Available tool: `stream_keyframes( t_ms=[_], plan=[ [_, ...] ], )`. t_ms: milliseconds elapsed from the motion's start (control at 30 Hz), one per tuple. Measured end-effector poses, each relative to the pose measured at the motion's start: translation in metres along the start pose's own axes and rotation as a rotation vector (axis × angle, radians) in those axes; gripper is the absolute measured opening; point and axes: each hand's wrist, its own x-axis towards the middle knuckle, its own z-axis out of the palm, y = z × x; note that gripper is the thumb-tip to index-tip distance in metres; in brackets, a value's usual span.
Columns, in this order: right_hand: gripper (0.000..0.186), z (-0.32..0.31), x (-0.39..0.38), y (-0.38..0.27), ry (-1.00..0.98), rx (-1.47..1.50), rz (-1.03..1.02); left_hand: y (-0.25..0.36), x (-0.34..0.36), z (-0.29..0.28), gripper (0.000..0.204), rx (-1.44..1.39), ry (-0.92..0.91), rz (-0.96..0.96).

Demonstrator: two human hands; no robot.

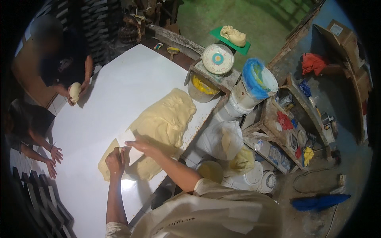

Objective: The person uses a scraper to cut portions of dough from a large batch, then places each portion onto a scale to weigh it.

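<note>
At the center of the frame, we have a large mass of pale dough [164, 117] spread along the right side of the white table [91, 123]. Our right hand [139, 145] bends its fingers over a flat white scraper [134, 155], gripping it against the dough. Our left hand [115, 162], just beside the scraper's left edge, is curled into a fist; we cannot tell whether it holds anything. At upper left, a co-worker holds a dough piece [75, 93]; at upper center, we see a dial scale [218, 58].
</note>
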Motion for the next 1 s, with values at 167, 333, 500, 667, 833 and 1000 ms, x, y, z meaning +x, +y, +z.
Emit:
stream_keyframes(
  t_ms=[167,333,500,667,833,1000],
  plan=[
    [0.059,0.028,0.012,0.060,0.011,-0.180,-0.205,0.023,-0.016,-0.037,0.017,-0.147,0.067,-0.001],
    [0.052,0.039,0.018,0.028,0.042,-0.292,-0.224,0.031,-0.035,-0.064,0.019,0.155,0.300,0.138],
    [0.043,0.051,0.052,0.072,-0.036,-0.240,-0.216,0.037,-0.015,-0.053,0.031,-0.436,0.174,-0.282],
    [0.067,0.092,-0.002,0.134,-0.631,-0.651,-0.268,0.091,0.034,-0.076,0.034,-0.855,0.181,-0.541],
    [0.062,-0.005,-0.010,0.038,-0.521,-0.512,0.025,0.146,0.136,-0.123,0.038,-0.646,0.182,-0.240],
    [0.047,-0.282,-0.015,0.039,0.264,-0.116,-0.226,0.299,0.305,-0.075,0.042,-0.723,-0.005,0.253]
  ],
)
